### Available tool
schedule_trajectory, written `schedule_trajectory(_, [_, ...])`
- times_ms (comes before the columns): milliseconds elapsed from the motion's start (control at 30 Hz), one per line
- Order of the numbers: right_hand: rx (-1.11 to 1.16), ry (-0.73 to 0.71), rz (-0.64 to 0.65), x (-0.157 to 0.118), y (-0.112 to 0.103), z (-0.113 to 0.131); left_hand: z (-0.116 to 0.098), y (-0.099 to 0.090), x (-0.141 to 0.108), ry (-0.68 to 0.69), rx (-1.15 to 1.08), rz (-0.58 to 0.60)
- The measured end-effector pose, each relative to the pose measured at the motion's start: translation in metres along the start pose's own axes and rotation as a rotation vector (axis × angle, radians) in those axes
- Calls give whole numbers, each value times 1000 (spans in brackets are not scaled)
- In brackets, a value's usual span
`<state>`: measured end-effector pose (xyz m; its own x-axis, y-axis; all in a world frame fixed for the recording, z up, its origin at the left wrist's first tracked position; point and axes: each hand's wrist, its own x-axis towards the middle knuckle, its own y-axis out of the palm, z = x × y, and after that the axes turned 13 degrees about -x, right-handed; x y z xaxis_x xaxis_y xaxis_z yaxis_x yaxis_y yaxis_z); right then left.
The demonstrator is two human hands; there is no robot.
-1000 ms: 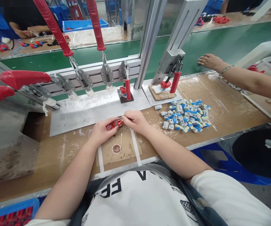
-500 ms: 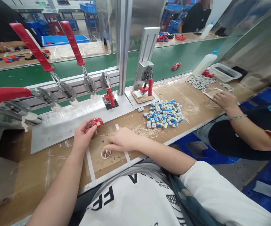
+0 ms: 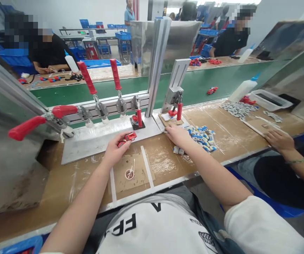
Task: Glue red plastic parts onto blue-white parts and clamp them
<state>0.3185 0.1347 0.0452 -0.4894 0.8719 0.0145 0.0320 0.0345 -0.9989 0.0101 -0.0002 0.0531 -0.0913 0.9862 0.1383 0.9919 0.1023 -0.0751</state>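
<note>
My left hand (image 3: 115, 150) is closed around a red plastic part (image 3: 131, 136) with a recessed face, holding it above the front edge of the metal plate. My right hand (image 3: 178, 136) reaches to the left edge of a pile of small white-and-blue blocks (image 3: 203, 137), beside the base of the right clamp. Its fingers are bent downward and pressed together; whatever is between the fingertips is hidden. A small round cup (image 3: 126, 175) with dark contents and a white stick (image 3: 134, 165) leaning in it stands on a stained cardboard sheet (image 3: 141, 178) between my forearms.
Toggle clamps with red handles (image 3: 88, 77) line a metal rail at the back left. A smaller clamp (image 3: 178, 109) presses on a red part at the right. Farther right lie grey pieces (image 3: 239, 110), a glue bottle (image 3: 243, 90) and a co-worker's hand (image 3: 280, 140). A green belt (image 3: 194, 83) runs behind.
My right hand has left the cup and moved right to the block pile. The stick now shows resting in the cup. My left hand still holds the red part. The view has tilted up.
</note>
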Motion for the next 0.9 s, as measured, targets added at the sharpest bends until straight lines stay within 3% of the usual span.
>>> schedule_trajectory(67, [408,-81,-117,0,0,11,0,2,4,11,-13,13])
schedule_trajectory(133, [959,-150,-141,0,0,29,6,2,6,24,-30,-8])
schedule_trajectory(200, [1446,-149,-43,5,0,52,17,0,7,33,-32,-33])
schedule_trajectory(267, [1728,-94,57,13,2,76,27,-1,6,37,-7,-39])
schedule_trajectory(367, [1833,-16,38,25,8,104,34,-2,2,24,78,-70])
schedule_trajectory(533, [1740,64,-126,23,24,128,32,2,-3,41,240,-186])
schedule_trajectory(700, [1741,58,-88,17,30,131,31,2,-5,136,464,-258])
schedule_trajectory(900, [1762,80,-41,16,33,138,36,1,-5,263,725,-231])
